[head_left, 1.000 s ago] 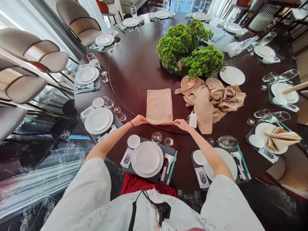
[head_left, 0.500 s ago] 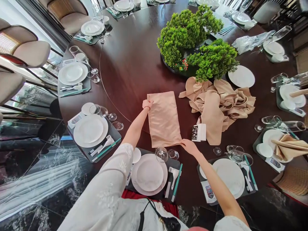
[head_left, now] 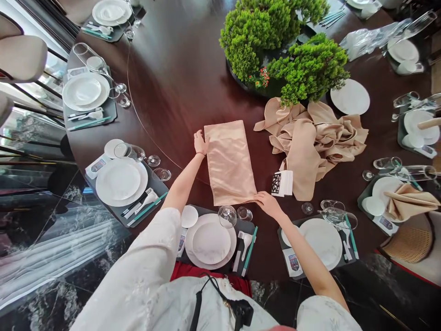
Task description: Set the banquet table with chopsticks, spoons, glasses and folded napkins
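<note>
A beige satin cloth napkin (head_left: 230,163), folded into a rectangle, lies flat on the dark round table in front of me. At its upper left edge rests my left hand (head_left: 200,143), fingers apart and not gripping the fabric. My right hand (head_left: 268,203) pinches the napkin's lower right corner between thumb and fingers. To the right sits a crumpled heap of similar beige napkins (head_left: 303,142). A small white box with a black pattern (head_left: 282,183) lies between the heap and my right hand.
Place settings ring the table, such as the white plates (head_left: 211,241) nearest me and a setting at left (head_left: 119,181). Stemmed glasses (head_left: 227,216) lie close to the napkin's lower edge. A bonsai-like green centrepiece (head_left: 251,37) stands behind the heap, beside a bare white plate (head_left: 350,97).
My left hand has let go of the napkin's left edge and its fingers have spread. The napkin lies flatter, while my right hand keeps its corner. The camera view has shifted slightly.
</note>
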The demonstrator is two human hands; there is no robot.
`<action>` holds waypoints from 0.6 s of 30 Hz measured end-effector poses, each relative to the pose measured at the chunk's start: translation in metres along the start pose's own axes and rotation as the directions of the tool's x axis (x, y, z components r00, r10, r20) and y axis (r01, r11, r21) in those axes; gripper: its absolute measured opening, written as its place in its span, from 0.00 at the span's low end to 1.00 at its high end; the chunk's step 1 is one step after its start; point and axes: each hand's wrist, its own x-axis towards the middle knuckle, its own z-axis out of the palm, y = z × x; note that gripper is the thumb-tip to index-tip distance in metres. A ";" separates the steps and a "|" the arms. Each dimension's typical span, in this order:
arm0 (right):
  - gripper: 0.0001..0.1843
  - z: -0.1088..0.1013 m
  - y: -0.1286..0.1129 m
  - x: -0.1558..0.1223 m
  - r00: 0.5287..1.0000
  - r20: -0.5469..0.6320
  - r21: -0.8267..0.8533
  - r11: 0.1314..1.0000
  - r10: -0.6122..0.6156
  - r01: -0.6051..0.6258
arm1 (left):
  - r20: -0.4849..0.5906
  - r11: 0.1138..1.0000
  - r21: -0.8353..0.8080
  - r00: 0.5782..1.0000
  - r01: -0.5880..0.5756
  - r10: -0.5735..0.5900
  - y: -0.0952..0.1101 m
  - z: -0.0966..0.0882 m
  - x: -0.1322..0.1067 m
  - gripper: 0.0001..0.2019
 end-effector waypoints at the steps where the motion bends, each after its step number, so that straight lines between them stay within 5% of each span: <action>1: 0.14 -0.001 -0.001 0.003 0.999 -0.033 0.017 1.000 -0.022 0.022 | 0.022 0.995 -0.012 0.994 -0.103 0.103 -0.006 0.000 -0.026 0.24; 3: 0.14 -0.003 -0.002 0.011 0.994 -0.100 0.054 0.997 -0.048 0.054 | 0.185 0.945 -0.025 0.927 -0.326 0.325 -0.023 0.001 -0.088 0.22; 6: 0.11 -0.005 -0.006 0.032 0.982 -0.189 0.144 0.989 0.007 0.020 | 0.542 0.812 -0.188 0.631 -0.553 0.555 -0.055 0.002 -0.179 0.18; 8: 0.11 -0.006 -0.008 0.048 0.968 -0.227 0.250 0.967 0.105 -0.046 | 0.613 0.779 -0.215 0.540 -0.589 0.577 -0.074 0.001 -0.219 0.19; 11: 0.15 -0.006 -0.011 0.068 0.938 -0.239 0.434 0.892 0.251 -0.128 | 0.581 0.808 -0.152 0.610 -0.569 0.539 -0.089 -0.001 -0.244 0.21; 16: 0.17 0.004 -0.007 0.080 0.824 -0.284 0.549 0.787 0.491 -0.280 | 0.335 0.947 -0.181 0.889 -0.265 0.312 -0.090 -0.001 -0.249 0.08; 18: 0.16 0.012 -0.005 0.078 0.752 -0.303 0.528 0.760 0.585 -0.379 | 0.239 0.965 -0.247 0.959 -0.091 0.151 -0.088 -0.001 -0.250 0.10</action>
